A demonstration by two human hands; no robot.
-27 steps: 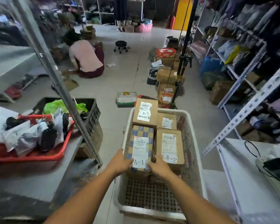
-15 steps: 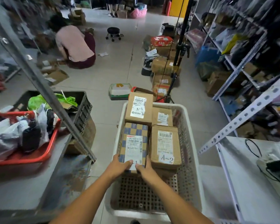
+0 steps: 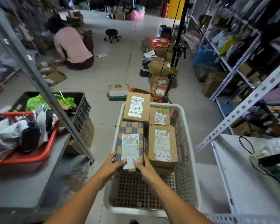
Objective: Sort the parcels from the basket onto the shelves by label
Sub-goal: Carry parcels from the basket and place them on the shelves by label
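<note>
A white shipping label on the checkered parcel (image 3: 131,143) in the white basket (image 3: 187,143) carries a handwritten "A-1", partly covered by two thumbs; its printed top line reads roughly "542 H866 00 037". The tall brown box (image 3: 137,109) at the basket's far end bears a label marked "A-1" under a barcode. The brown box (image 3: 162,144) just beside the checkered parcel shows a slip reading "A-2". Print on the red carton (image 3: 158,42) farther down the aisle is too blurred to read
</note>
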